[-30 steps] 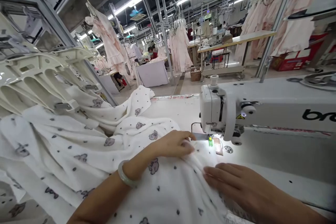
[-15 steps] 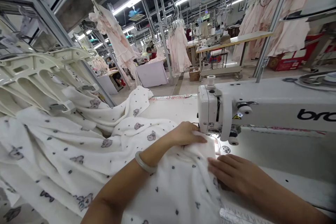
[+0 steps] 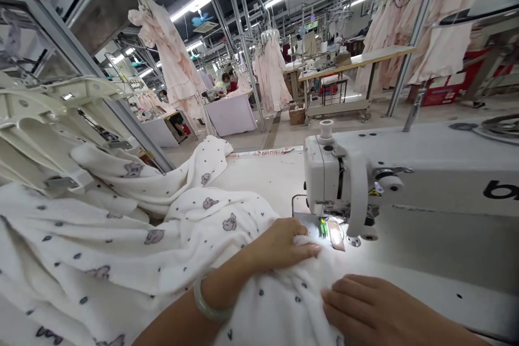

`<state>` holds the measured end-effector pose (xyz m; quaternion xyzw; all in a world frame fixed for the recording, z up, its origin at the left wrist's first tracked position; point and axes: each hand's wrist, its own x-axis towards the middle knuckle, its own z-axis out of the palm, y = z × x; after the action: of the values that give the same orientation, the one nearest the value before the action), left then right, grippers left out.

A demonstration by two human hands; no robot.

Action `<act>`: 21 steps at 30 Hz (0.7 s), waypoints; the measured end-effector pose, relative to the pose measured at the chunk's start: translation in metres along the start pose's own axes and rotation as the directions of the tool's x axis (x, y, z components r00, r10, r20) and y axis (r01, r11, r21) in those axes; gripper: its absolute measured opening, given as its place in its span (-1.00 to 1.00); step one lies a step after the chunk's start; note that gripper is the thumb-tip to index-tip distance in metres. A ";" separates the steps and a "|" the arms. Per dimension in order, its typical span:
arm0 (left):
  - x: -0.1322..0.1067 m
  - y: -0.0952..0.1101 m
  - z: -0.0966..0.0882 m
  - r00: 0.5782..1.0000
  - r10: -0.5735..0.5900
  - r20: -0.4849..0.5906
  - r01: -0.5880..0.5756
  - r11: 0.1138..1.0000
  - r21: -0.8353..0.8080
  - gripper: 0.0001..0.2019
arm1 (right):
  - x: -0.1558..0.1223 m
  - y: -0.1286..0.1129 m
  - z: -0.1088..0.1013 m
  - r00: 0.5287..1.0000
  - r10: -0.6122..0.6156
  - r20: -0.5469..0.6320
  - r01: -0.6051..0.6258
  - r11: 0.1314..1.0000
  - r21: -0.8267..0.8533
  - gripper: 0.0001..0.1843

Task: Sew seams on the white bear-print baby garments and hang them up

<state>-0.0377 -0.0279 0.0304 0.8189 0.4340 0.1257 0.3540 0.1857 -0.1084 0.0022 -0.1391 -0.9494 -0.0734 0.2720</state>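
A white fabric printed with small grey animals lies bunched across the sewing table. My left hand, a pale bangle on its wrist, rests palm down on the fabric's edge just left of the lit needle area. Its fingers are stretched out flat. My right hand lies flat on the fabric near the bottom edge, fingers extended, to the right of the left hand. The white sewing machine stands right behind both hands, its head directly above the presser foot.
A white plastic frame rises at the left with fabric draped over it. Pink garments hang from overhead rails. Other workers sit at tables in the background. A wooden-topped table stands further back.
The view has tilted upward, so the hands sit lower in the frame. Both hands have drawn back slightly from the machine head, uncovering the lit needle plate.
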 end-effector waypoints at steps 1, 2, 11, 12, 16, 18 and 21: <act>0.000 0.000 0.001 1.000 -0.006 -0.002 0.006 1.000 -0.006 -0.63 | 0.001 0.000 0.000 1.000 -0.007 -0.005 0.007 1.000 -0.013 -0.63; 0.001 0.000 0.001 1.000 -0.019 0.002 0.019 1.000 -0.011 -0.66 | 0.001 0.001 0.000 1.000 -0.004 -0.013 0.003 0.999 -0.032 -0.61; 0.006 -0.003 0.006 0.997 -0.020 -0.073 0.018 1.000 -0.024 -0.60 | -0.002 0.010 0.002 0.995 0.038 -0.094 -0.055 0.982 -0.180 -0.52; 0.006 -0.003 0.007 0.997 -0.011 -0.080 0.011 1.000 -0.004 -0.61 | -0.002 0.011 0.002 0.995 0.040 -0.096 -0.058 0.981 -0.184 -0.51; 0.008 -0.001 0.012 0.994 0.033 -0.099 -0.026 0.997 0.071 -0.60 | -0.008 0.013 0.008 0.995 0.054 -0.080 -0.071 0.971 -0.226 -0.47; 0.008 -0.001 0.014 0.993 0.043 -0.107 -0.032 0.994 0.107 -0.59 | -0.012 0.015 0.012 0.996 0.071 -0.059 -0.083 0.964 -0.253 -0.49; 0.009 0.001 0.014 0.994 0.046 -0.101 -0.031 0.988 0.150 -0.59 | -0.015 0.018 0.018 0.991 0.114 -0.063 -0.128 0.944 -0.305 -0.55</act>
<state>-0.0243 -0.0279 0.0198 0.8435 0.4440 0.1423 0.2666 0.1946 -0.0911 -0.0200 -0.2362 -0.9096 -0.2068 0.2720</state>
